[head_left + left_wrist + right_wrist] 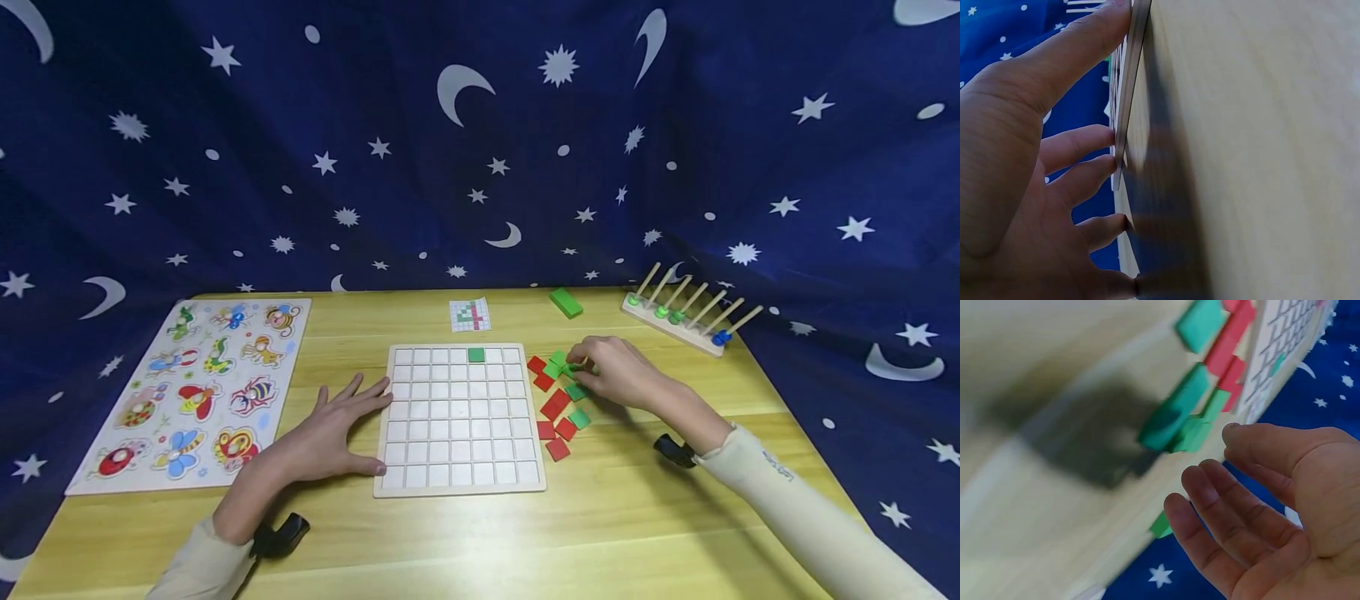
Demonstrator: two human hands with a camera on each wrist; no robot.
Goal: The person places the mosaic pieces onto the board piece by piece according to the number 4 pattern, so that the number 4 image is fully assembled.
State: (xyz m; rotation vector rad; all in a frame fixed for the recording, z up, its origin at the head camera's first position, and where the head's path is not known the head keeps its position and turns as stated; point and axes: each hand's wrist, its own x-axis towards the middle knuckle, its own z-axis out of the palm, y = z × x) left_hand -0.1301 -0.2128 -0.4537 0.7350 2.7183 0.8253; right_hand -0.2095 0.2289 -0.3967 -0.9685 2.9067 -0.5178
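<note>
On the table lies a white gridded board (459, 429) with a pale wooden rim, and one green square tile (476, 355) sits in its top row. My left hand (330, 433) is spread along the board's left edge; its thumb and some fingertips touch the rim. To the right of the board is a loose group of red square tiles (556, 405) and green square tiles (579, 418). My right hand (622, 371) hovers at the far end of that group. In the right wrist view its thumb and fingers (1200, 484) are loosely bent and apart, with no tile between them.
Behind the board lies a small pattern card (469, 315) with red and green squares. A green block (566, 302) and a peg stand (675, 325) with several rods are at the back right. An insect knob puzzle (198, 392) covers the left side. A starry curtain (480, 167) hangs behind.
</note>
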